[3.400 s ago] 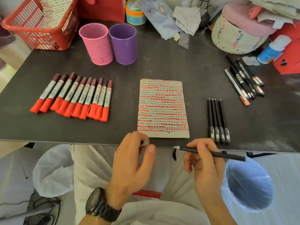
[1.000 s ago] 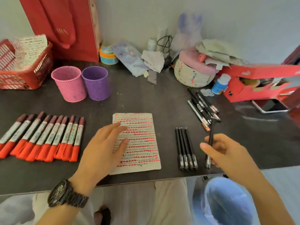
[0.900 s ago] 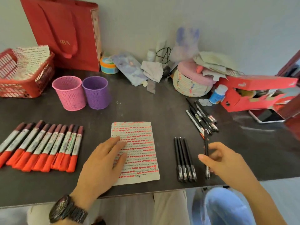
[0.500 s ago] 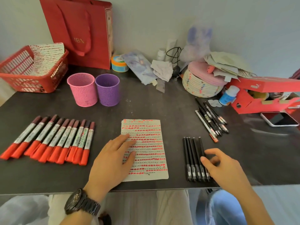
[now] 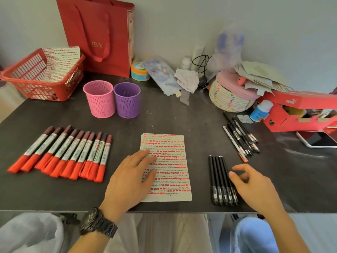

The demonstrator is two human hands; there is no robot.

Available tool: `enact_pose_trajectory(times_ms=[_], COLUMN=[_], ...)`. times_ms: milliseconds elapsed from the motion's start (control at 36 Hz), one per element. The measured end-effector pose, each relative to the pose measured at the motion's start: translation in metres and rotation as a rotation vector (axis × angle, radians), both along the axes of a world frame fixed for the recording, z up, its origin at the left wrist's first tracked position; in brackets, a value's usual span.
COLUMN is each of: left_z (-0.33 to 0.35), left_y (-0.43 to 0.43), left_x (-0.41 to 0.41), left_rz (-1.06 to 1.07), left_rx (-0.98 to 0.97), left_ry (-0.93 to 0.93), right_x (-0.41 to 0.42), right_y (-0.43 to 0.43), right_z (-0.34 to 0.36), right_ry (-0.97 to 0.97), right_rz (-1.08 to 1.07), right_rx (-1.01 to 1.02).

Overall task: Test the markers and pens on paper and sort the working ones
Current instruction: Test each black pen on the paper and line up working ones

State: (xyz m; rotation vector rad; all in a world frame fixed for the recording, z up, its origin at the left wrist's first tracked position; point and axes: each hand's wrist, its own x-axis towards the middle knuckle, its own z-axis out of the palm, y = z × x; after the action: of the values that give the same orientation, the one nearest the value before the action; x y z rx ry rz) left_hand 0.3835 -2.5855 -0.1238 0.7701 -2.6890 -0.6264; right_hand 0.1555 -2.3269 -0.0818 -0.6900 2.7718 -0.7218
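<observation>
The black pen held in the right hand [image 5: 255,187] a second ago is now laid at the right edge of the row of black pens [image 5: 220,179], lower right of the frame. That hand's fingers are loosely apart, gripping nothing. The left hand [image 5: 131,179] is pressed flat on the test paper [image 5: 171,161] at centre. One more pen is judged sorted; a loose pile of pens [image 5: 240,137] awaits at right. Nothing is seen standing in the pink mesh cup [image 5: 99,101] or purple mesh cup [image 5: 127,101]; a marked sheet [image 5: 62,57] is held in the red basket [image 5: 21,83], upper left.
</observation>
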Motion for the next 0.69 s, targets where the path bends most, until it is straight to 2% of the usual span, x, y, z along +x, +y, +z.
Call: enact_pose_trajectory(times_ms=[250, 500, 694], left_z=[-0.001, 0.001, 0.001], left_y=[0.000, 0.001, 0.006], left_x=[0.000, 0.001, 0.007], left_rz=[0.003, 0.018, 0.031], left_rx=[-0.003, 0.001, 0.008], left_ry=[0.007, -0.011, -0.009], right_x=[-0.070, -0.105, -0.108], right_y=[-0.025, -0.045, -0.059], right_z=[0.025, 0.041, 0.042], right_ry=[0.146, 0.114, 0.113], right_rz=[-0.129, -0.039, -0.011], right_rx=[-0.006, 0.400, 0.529])
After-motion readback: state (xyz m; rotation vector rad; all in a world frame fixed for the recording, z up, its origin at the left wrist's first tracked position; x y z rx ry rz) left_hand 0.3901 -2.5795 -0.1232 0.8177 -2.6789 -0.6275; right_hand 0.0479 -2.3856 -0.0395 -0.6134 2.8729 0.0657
